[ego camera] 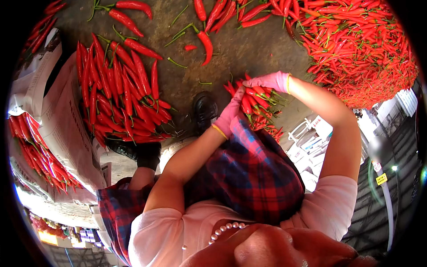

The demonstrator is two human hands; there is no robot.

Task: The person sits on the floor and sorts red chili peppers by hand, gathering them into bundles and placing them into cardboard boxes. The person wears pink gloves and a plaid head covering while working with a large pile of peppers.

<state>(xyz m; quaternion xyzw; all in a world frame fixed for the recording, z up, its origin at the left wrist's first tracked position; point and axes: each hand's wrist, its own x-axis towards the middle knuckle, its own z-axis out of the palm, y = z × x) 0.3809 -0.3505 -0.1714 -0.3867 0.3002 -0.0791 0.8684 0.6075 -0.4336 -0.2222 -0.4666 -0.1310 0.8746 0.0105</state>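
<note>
Both my hands wear pink gloves with yellow cuffs. They meet at a small bunch of long red chili peppers, whose green stems point down and to the right. My left hand grips the bunch from its left side, beside my plaid-covered knee. My right hand reaches over the top of the same bunch, with its fingertips near the left thumb. The gloves partly hide the peppers. More red chili peppers lie just below the bunch, next to the plaid cloth.
A large heap of red chili peppers rises at right. Sorted peppers lie at left beside printed paper. Loose stems and single peppers dot the dark floor. Black shoes stand between.
</note>
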